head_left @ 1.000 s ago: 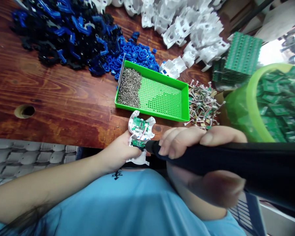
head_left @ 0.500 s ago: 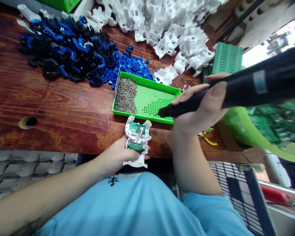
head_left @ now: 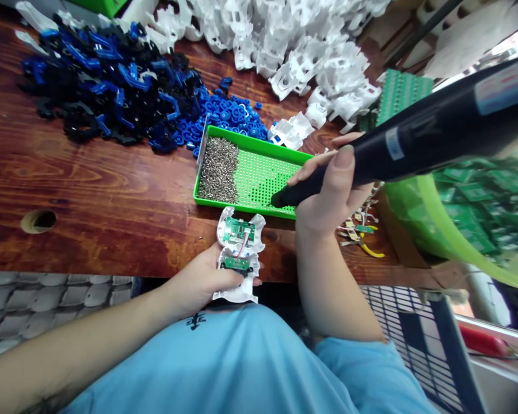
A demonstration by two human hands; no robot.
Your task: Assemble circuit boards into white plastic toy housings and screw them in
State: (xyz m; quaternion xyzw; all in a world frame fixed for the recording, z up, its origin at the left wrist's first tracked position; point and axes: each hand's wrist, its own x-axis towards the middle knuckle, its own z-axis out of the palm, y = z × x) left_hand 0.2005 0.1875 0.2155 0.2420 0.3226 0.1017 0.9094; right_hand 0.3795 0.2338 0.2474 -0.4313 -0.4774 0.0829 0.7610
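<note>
My left hand (head_left: 207,273) is closed on a white plastic housing (head_left: 237,292) at the table's front edge, its thumb across the lower half. Inside the housing sit green circuit boards (head_left: 237,230) joined by a short cable. My right hand (head_left: 328,192) grips a black electric screwdriver (head_left: 397,144), which slants down to the left. Its tip is over the green perforated tray (head_left: 263,167); whether it touches the tray is unclear. Small metal screws (head_left: 218,169) are heaped at the tray's left end.
Blue and black plastic parts (head_left: 112,86) are piled at the back left, with small blue pieces (head_left: 228,118) beside them. White housings (head_left: 302,57) are heaped behind. To the right are a green tub (head_left: 427,230) of circuit boards and yellow-handled pliers (head_left: 371,250).
The screwdriver and my right hand have moved a little left and now show more of the tool's body. My left hand with the housing has dropped slightly in view.
</note>
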